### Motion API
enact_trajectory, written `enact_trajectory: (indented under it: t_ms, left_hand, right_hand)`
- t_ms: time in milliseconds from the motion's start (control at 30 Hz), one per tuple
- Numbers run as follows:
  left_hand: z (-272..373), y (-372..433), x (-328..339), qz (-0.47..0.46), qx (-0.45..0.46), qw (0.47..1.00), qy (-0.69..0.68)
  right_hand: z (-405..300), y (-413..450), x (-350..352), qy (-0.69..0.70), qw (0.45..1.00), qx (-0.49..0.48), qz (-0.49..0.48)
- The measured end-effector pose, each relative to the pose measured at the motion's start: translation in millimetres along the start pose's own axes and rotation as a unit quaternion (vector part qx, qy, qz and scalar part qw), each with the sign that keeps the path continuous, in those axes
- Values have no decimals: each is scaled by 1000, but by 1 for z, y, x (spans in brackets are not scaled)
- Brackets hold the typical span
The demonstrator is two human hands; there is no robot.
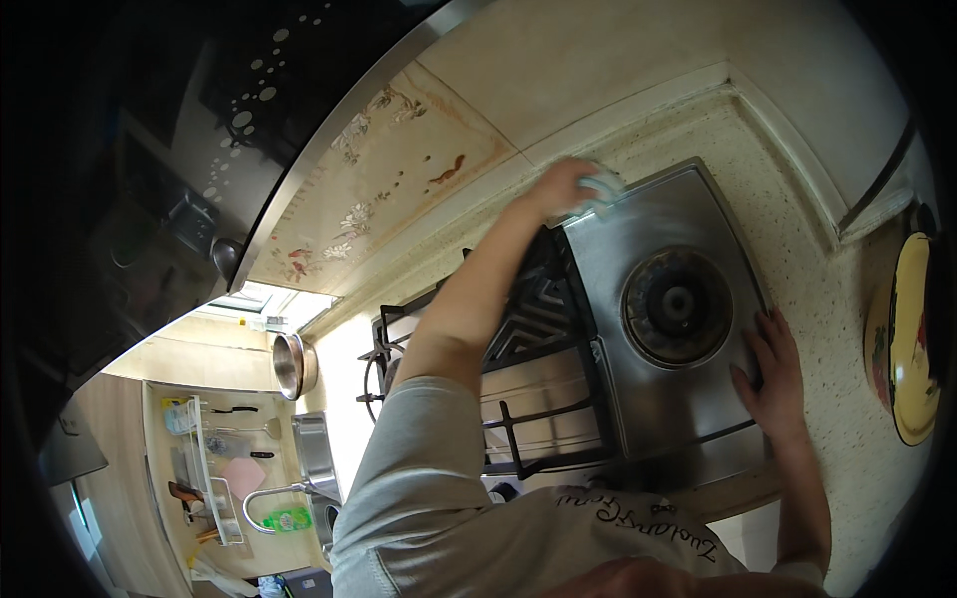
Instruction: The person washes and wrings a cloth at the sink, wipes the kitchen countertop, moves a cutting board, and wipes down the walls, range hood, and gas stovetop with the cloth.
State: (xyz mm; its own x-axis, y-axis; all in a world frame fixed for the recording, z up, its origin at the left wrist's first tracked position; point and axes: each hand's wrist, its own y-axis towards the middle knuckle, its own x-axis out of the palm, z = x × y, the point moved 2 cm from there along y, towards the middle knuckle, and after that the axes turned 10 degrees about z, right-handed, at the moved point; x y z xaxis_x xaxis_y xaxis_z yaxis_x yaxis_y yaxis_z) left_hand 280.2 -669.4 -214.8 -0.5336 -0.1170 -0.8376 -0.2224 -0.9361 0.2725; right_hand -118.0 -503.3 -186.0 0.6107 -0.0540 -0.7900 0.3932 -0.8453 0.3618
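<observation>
Near the back edge of a stainless steel gas cooktop, my left hand grips a pale blue and white cloth, blurred, against the steel and the counter behind it. My right hand rests with its fingers apart on the cooktop's right edge. Between the hands lies a round burner with no grate over it. Black metal pan grates lie on the cooktop's left part, below my left forearm.
A dark range hood hangs at upper left. At the far right stands a yellow enamel basin. Steel bowls, a sink with a curved faucet, a green bottle and a white wire rack are at left.
</observation>
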Motion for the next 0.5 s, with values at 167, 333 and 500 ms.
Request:
enact_trajectory:
  t_ms: [167, 333, 500]
  left_hand:
    - [6, 7, 11, -124, -40, 991, -28]
    - [-50, -45, -45, -193, -110, 973, 66]
    - [-11, -19, -18, -210, -140, 958, 138]
  right_hand:
    - [5, -4, -1, 4, 1000, 5, -3]
    - [5, -2, -2, 14, 1000, 2, 18]
    - [7, -5, -1, 3, 1000, 1, 15]
